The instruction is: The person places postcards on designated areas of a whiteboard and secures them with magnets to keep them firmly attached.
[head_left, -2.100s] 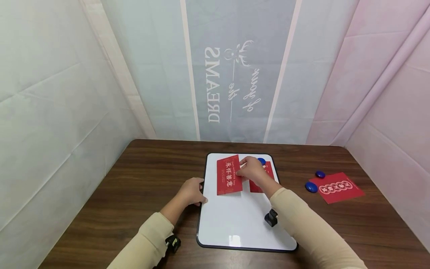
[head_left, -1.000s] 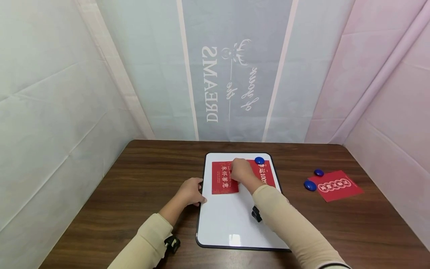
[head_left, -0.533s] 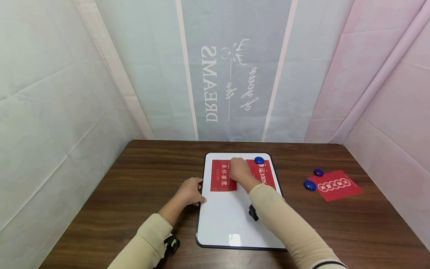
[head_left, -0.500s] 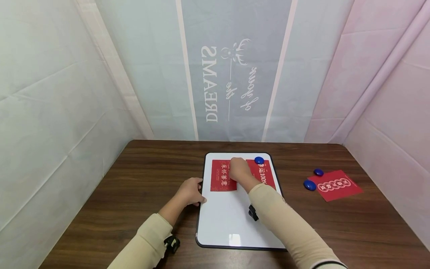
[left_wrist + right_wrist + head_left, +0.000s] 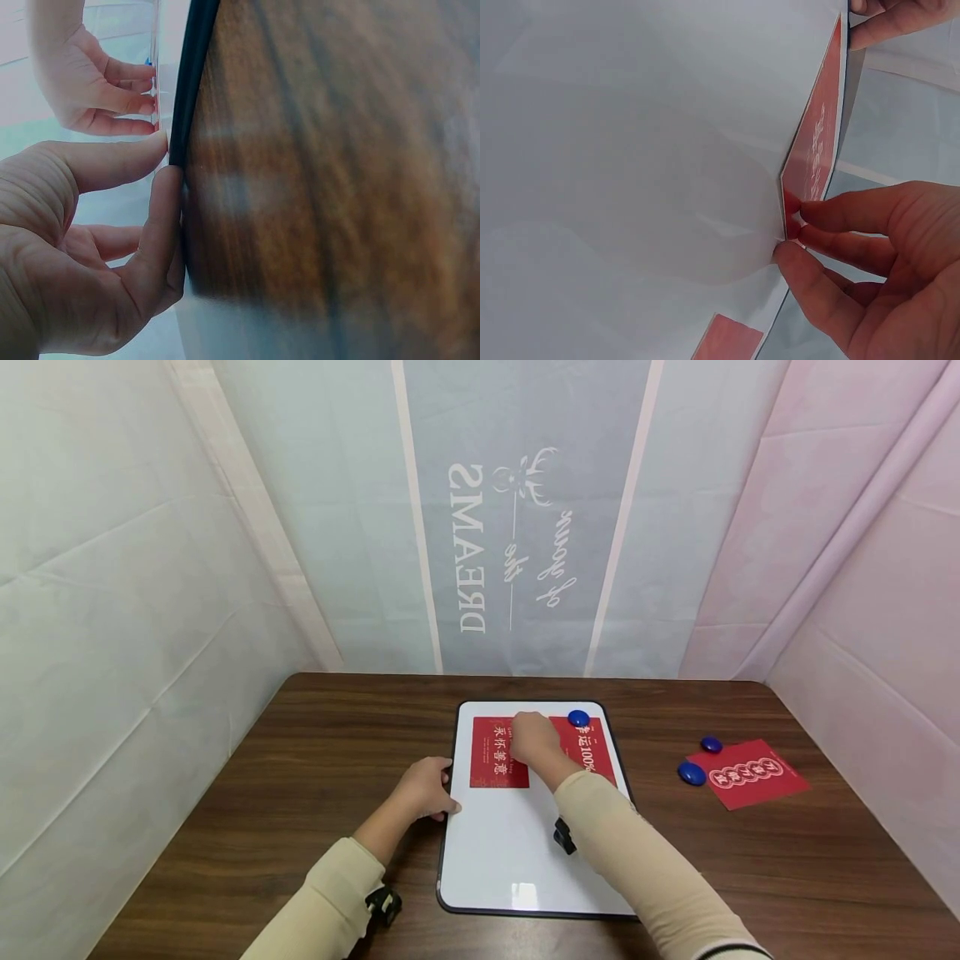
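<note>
A white whiteboard [image 5: 517,852] with a black frame lies on the table. My left hand [image 5: 423,789] holds its left edge; in the left wrist view the thumb is on the face and fingers are against the frame [image 5: 196,67]. My right hand [image 5: 534,739] pinches the right edge of a red card [image 5: 491,764] with white Chinese characters, lying near the board's upper left. The right wrist view shows thumb and fingers at that card's [image 5: 814,142] edge. To its right, a second red card [image 5: 585,747] sits under a round blue magnet [image 5: 578,718], partly hidden by my right hand.
Right of the board, a third red card [image 5: 759,774] lies on the wooden table [image 5: 322,727]. A large blue magnet [image 5: 692,773] and a smaller blue magnet [image 5: 712,744] are at its left side. Fabric curtains [image 5: 375,527] stand behind and on both sides.
About two seconds ago the right hand held the card tilted above the board. Card and hand have since come down and shifted left. The left hand stays on the edge.
</note>
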